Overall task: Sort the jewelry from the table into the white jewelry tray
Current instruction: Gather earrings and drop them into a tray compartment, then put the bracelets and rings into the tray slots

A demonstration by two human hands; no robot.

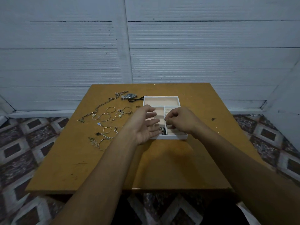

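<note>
While the right hand (180,120) hovers over the right column of the white jewelry tray (162,97), its fingers (168,118) are curled in with the tips pinched together; whatever sits between them is too small to tell, so I cannot say it grips anything. Left hand (144,125) is spread, palm turned toward the right hand, fingers apart and holding nothing, over the tray's left side and its near left corner.

Tray stands on the wooden table (162,168), right of centre and toward the far half. 1 long compartment runs across its far end and looks bare (pale lining visible). Nearer part is split into smaller compartments in 2 columns. A tangle of dark chain (162,130) lies in the near compartment between the 2 hands. A thin ring (167,109) shows in the far cell of the right column.

Unsorted jewelry lies on the table left of the tray, well apart from the right hand:
- wristwatch (129,96) at the far edge of the group, a black cord (138,99) just beside it
- long chain necklace (103,104) running diagonally
- several hoop bangles (105,117)
- pearl pieces (107,136) nearer the camera

Patterned floor tiles (24,143) surround the table.
</note>
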